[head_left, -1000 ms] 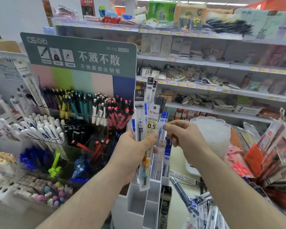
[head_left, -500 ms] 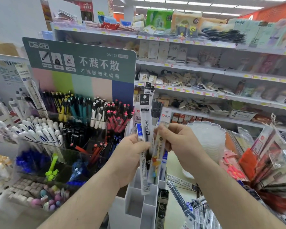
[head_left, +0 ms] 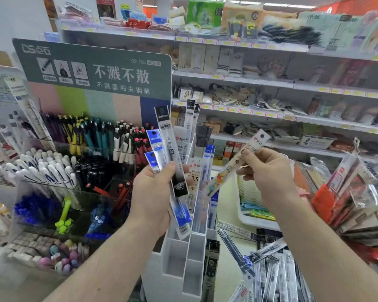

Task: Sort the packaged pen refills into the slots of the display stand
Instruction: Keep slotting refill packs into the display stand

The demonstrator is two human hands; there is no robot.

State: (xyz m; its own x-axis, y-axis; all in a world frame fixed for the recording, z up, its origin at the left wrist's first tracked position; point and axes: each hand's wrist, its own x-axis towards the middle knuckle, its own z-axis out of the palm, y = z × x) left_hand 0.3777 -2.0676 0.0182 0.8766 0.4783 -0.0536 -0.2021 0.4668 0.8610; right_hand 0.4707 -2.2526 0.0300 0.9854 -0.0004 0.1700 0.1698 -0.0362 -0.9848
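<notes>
My left hand [head_left: 153,192] grips a fan of packaged pen refills [head_left: 168,149], black-labelled and blue-labelled, held upright above the stand. My right hand [head_left: 268,171] pinches a single clear refill pack [head_left: 227,171] with a colourful print; it slants from upper right to lower left, apart from the fan. The white display stand [head_left: 179,258] with stepped slots sits below and between my hands. Its rear slots hold several refill packs [head_left: 205,192]; the front slots look empty.
A loose pile of refill packs [head_left: 271,271] lies on the counter at the lower right. A clear pen display [head_left: 79,171] full of pens stands to the left under a green sign. Store shelves [head_left: 271,83] run behind. Packaged goods [head_left: 358,192] crowd the right edge.
My right hand has pulled the colourful pack out of the bundle and moved it to the right. My left hand keeps the rest, now fanned out.
</notes>
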